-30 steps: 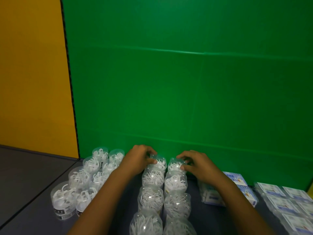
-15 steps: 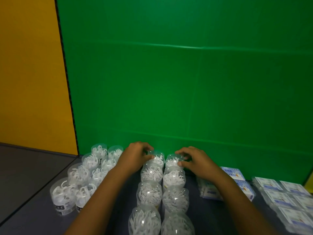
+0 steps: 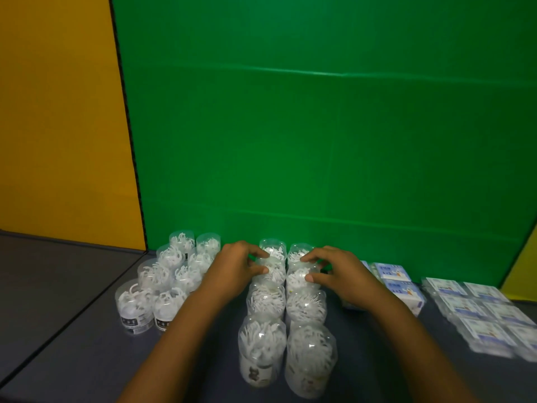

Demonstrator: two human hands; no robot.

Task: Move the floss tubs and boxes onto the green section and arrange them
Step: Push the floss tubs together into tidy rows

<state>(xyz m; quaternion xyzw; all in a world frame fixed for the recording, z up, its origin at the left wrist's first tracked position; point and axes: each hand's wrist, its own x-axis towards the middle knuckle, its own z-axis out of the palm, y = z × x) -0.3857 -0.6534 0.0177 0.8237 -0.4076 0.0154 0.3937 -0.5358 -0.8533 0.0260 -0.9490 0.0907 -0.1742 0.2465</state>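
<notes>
Floss tubs [image 3: 286, 303] stand double-filed before the green section [image 3: 319, 141]; left hand [image 3: 232, 271] and right hand [image 3: 338, 274] each grasp one, apparently squaring rows.

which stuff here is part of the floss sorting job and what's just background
Part of the job:
- middle double row of floss tubs
- left cluster of tubs
- blue floss boxes
- flat packs at far right
- green section
- left hand and right hand, each on a tub

Just there:
- orange panel
- dark tabletop
</notes>
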